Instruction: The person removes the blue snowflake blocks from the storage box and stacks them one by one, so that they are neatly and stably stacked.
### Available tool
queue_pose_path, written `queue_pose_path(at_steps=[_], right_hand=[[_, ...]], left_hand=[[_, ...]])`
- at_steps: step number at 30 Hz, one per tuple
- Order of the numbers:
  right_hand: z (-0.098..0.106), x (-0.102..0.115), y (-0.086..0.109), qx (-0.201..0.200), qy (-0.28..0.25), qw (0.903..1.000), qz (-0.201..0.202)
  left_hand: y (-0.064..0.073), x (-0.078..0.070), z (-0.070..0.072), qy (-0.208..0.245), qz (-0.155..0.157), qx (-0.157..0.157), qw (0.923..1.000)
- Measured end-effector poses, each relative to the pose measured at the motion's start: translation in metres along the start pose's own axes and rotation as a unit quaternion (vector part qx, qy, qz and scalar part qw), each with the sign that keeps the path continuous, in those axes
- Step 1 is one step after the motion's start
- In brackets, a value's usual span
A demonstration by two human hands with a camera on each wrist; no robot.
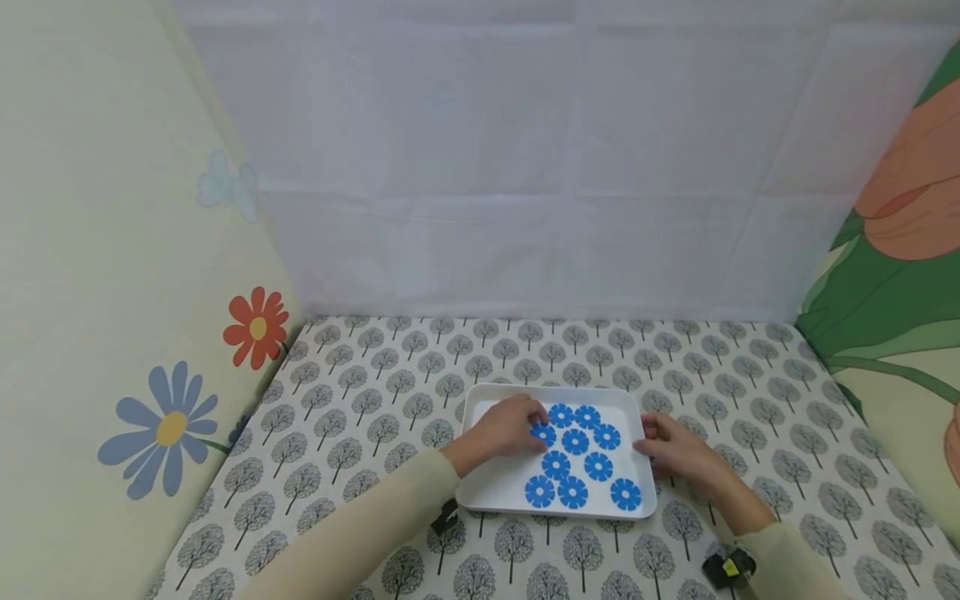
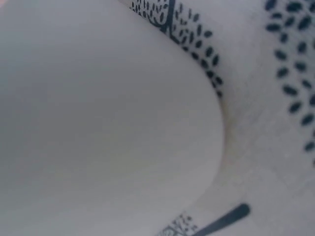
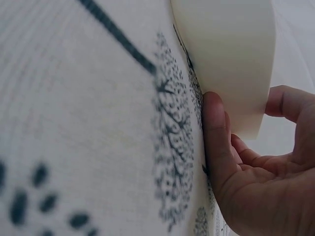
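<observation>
A white shallow tray sits on the cloth in the head view, with several blue notched building discs lying flat in it. My left hand reaches over the tray's left side, and its thumb and fingertips pinch the edges of the leftmost upper disc. At the right end my right hand grips the tray wall. In the right wrist view, the right hand has its thumb and fingers on either side of the tray wall. Only the outside of the tray shows in the left wrist view; the left hand's fingers are hidden there.
A tree-patterned cloth covers the table. White fabric hangs behind it. Side panels with painted flowers stand at left and right. A dark wrist camera sits at the right sleeve.
</observation>
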State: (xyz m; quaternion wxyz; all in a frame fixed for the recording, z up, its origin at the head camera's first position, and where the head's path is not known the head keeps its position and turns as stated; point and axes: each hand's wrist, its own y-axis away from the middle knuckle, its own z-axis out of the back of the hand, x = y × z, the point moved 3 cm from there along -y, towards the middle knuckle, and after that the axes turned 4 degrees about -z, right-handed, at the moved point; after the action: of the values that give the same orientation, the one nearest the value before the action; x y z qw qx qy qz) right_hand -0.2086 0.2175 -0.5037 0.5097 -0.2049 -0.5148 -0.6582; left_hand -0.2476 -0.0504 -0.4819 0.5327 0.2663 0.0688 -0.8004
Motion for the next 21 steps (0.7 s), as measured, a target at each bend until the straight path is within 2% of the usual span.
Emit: queue_pose_path(at_steps=[9,21], right_hand=[[0.0013,0.0014,0.0011,0.003,0.002,0.9999,0.01],[0.0011,0.0006,0.0008,0.002,0.005,1.0,0.007]], left_hand=[[0.0015,0.0004,0.0028,0.017,-0.006,0.002,0.9998],[-0.0008,0.0017,-0.0027,0.023,0.005,0.014,0.9996]])
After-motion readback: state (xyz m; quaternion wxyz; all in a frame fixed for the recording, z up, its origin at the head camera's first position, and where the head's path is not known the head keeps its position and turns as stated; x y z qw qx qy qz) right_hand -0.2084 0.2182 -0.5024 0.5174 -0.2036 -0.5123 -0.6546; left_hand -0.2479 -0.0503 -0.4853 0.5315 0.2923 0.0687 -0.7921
